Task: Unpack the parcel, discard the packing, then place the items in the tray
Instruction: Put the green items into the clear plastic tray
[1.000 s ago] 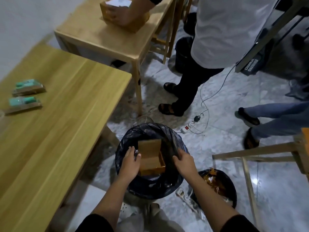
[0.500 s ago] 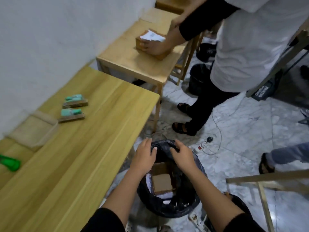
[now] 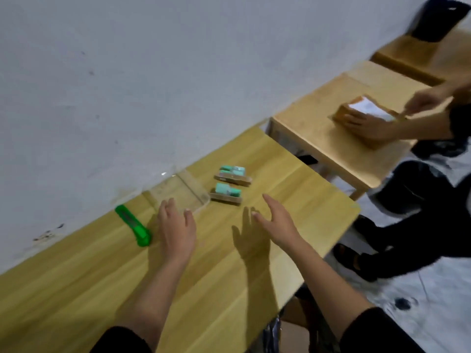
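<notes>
1. Left hand raised low over the table, palm down, fingers straight and slightly spread, grasping nothing; fingertips at the near edge of the tray, contact impossible to tell.
2. Right hand also released, turned on edge above the table, fingers extended toward the wall, thumb apart, nothing held; shadow cast on the wood just to its left.
3. Clear tray flat on the table close to the wall, nothing visible inside it.
4. Near green item on its brown card backing, lying on the table just beside the tray's right side, outside it.
5. Far green item, same kind, lying just beyond the near one, apart from it, also outside the tray.
6. Green utility knife flat on the table left of the left hand, near the wall, untouched.
7. On a second, lower table further right, a cardboard parcel with a white paper on top, held by another person's hand; picture blurred there.
</notes>
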`<state>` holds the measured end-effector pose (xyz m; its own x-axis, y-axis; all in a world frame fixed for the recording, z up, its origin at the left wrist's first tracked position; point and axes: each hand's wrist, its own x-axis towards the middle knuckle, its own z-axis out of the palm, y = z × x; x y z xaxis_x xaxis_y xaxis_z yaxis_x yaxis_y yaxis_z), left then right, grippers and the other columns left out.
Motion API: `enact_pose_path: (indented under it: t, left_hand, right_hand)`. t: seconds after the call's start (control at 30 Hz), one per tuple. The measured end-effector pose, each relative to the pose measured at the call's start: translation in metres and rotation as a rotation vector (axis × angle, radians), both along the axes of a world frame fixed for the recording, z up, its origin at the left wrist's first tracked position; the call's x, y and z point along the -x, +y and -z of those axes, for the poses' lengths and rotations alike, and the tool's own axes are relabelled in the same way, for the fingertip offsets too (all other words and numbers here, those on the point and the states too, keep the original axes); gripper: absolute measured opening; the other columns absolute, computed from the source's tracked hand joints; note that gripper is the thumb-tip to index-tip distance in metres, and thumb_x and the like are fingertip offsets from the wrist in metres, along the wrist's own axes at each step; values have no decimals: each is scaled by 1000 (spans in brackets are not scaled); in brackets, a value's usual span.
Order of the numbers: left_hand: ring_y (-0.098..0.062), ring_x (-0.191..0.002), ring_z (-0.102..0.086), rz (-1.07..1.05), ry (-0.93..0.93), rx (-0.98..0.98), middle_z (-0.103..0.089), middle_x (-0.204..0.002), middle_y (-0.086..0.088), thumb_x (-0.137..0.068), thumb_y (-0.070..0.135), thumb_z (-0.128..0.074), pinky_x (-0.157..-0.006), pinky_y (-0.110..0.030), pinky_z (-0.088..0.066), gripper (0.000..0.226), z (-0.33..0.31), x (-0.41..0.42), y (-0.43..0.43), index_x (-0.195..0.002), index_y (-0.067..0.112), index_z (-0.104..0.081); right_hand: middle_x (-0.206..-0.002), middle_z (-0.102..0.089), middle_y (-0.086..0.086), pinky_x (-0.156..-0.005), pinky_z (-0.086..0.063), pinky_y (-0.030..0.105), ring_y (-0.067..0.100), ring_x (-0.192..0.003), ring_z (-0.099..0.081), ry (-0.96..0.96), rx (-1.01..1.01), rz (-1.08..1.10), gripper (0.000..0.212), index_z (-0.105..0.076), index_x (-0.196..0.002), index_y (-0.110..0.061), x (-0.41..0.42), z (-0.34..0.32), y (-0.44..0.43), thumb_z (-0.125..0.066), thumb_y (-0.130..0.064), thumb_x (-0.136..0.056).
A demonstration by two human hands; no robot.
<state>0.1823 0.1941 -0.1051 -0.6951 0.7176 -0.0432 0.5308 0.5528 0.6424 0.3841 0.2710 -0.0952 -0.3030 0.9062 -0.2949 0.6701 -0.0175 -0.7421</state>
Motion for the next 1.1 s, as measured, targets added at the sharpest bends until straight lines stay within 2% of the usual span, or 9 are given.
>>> enact_pose_path:
  t: [0.2, 0.3, 0.4, 0.5, 0.57, 0.67, 0.8, 0.9, 1.1]
  left_hand:
    - [-32, -141, -17, -161, -161, 25, -16, -153, -18, -97, 24, -39, -114, -37, -19, 59, 33, 48, 24, -145, 2, -14]
    - [-31, -143, -12, -178, -185, 27, -11, -154, -19, -97, 23, -40, -114, -33, -13, 63, 44, 51, 36, -146, 1, -8]
    - [-29, -143, -16, -201, -177, -14, -14, -155, -18, -97, 22, -40, -112, -25, -12, 62, 52, 54, 41, -146, 2, -8]
    - [-23, -142, -19, -214, -194, -68, -15, -156, -11, -98, 20, -37, -102, -12, -13, 60, 54, 52, 44, -147, 7, -6]
    - [-18, -142, -17, -230, -230, -109, -11, -157, -5, -99, 19, -35, -99, -8, -9, 58, 55, 49, 45, -148, 11, -5]
    - [-12, -142, -14, -245, -282, -153, -10, -157, -1, -99, 18, -33, -97, -1, -5, 56, 57, 46, 47, -148, 13, -5]
    - [-9, -141, -14, -250, -299, -180, -13, -156, -1, -98, 17, -36, -98, -1, -6, 58, 56, 47, 50, -148, 14, -7]
    - [2, -130, -11, -241, -320, -192, -13, -156, -1, -98, 15, -36, -91, 9, -3, 57, 54, 47, 48, -148, 12, -7]
    - [3, -128, -9, -243, -378, -221, -10, -156, -1, -99, 13, -31, -83, 17, -4, 55, 50, 46, 50, -148, 12, -5]
  right_hand:
    - [-158, -2, 5, -118, -18, 42, 25, -145, -3, -256, -146, -362, 119, 1, -147, -20, 61, 18, 72, -74, -57, -63]
    - [-157, 13, 10, -119, -3, 42, 26, -145, 10, -428, -206, -477, 133, 10, -147, -16, 76, 31, 102, -72, -67, -56]
    - [-156, 17, 13, -117, 3, 41, 28, -144, 14, -534, -240, -579, 141, 14, -146, -15, 87, 44, 120, -67, -77, -49]
    - [-157, 10, 16, -117, -2, 44, 32, -145, 7, -581, -273, -605, 138, 10, -147, -16, 94, 55, 127, -64, -80, -49]
    - [-155, -9, 15, -115, -15, 46, 33, -142, -9, -572, -325, -560, 129, 0, -147, -16, 98, 61, 129, -61, -80, -54]
    - [-140, -34, 14, -103, -34, 45, 32, -127, -32, -562, -425, -474, 112, -16, -144, -13, 105, 65, 128, -56, -77, -62]
    - [-129, -40, 15, -92, -38, 43, 32, -116, -40, -600, -427, -429, 104, -24, -139, -15, 116, 67, 130, -55, -78, -61]
    - [-126, -41, 15, -89, -39, 42, 32, -115, -40, -600, -402, -411, 102, -24, -138, -16, 122, 67, 131, -55, -76, -62]
    - [-124, -41, 16, -86, -42, 43, 33, -112, -41, -633, -385, -361, 97, -23, -138, -15, 134, 65, 127, -54, -73, -67]
